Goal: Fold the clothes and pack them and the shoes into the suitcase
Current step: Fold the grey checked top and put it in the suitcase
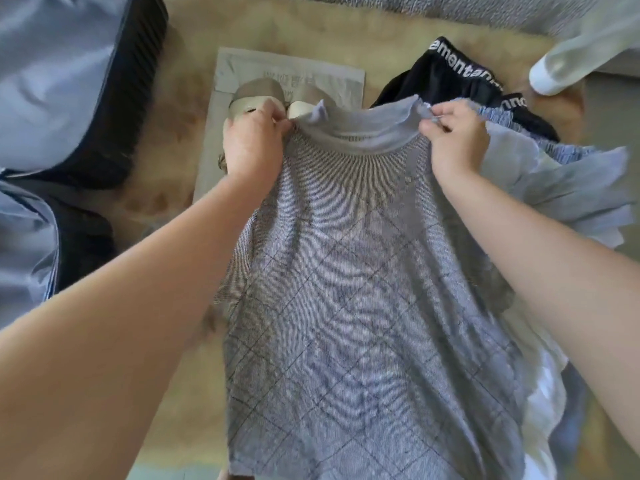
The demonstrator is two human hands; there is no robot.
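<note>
Fingers (277, 116) of the left hand (252, 143) are curled and pinch the shoulder edge of the checked grey shirt (363, 289) just beside its collar (367, 135). The right hand (453, 140) does the same on the other side, its thumb and fingers closed on the collar's raised edge. Both forearms reach in from the bottom corners.

From the head camera, the shirt hangs and spreads from the two hands down the middle of the picture, its dark diamond grid facing up and its hem running out at the bottom edge. It lies over the tan furry rug (346, 36).

Behind the left hand a pair of beige shoes (258, 93) sits on a flat grey cloth bag (294, 69), partly hidden by the knuckles. The suitcase (69, 81) lies open at the left, with blue lining and a black ribbed shell.

Behind the right hand a black garment (460, 84) with a white-lettered waistband lies crumpled. More grey-blue cloth (571, 188) is heaped to the right of the shirt, and white fabric (543, 393) shows below it.

At the top right is a pale, blurred shape (554, 74), possibly a foot in a white sock.
</note>
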